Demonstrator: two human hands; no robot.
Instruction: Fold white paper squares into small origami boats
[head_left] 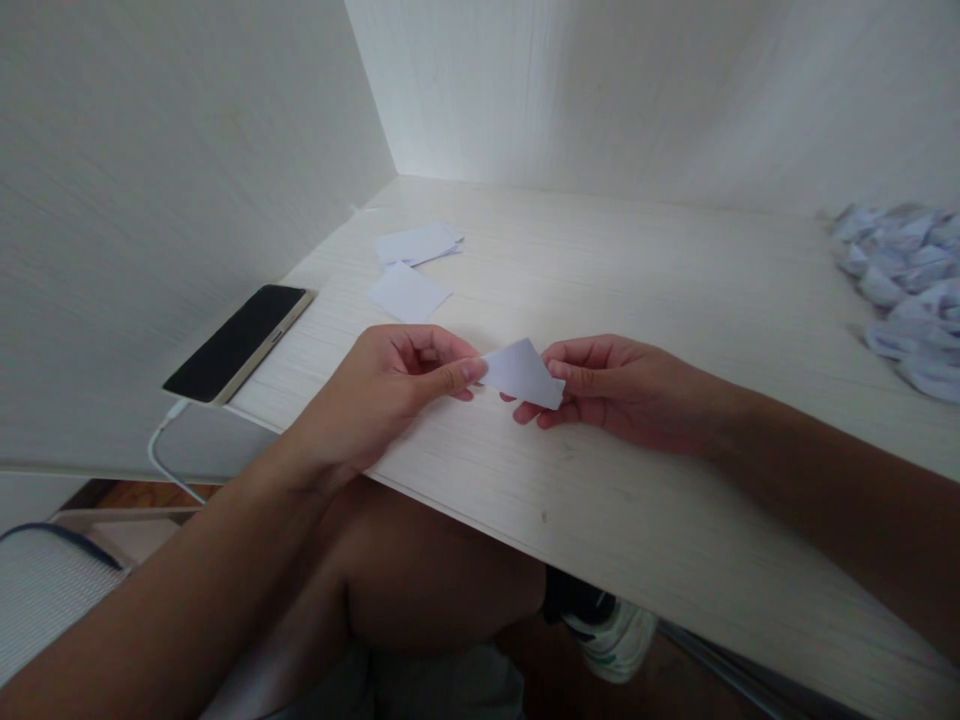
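A small piece of white paper [519,372], with a slanted edge that looks folded, is held just above the table [675,290]. My left hand [405,375] pinches its left corner between thumb and fingers. At the right end, my right hand [615,385] grips the same paper, thumb on top and fingers partly hidden underneath. Beyond my left hand lies a single white paper slip [409,292], and just behind it rests a small stack of white papers [417,243].
A phone [238,342] lies at the table's left edge, with a white cable [156,440] running down from it. A heap of folded white papers [911,290] sits at the far right. White walls [585,90] close off the back and left.
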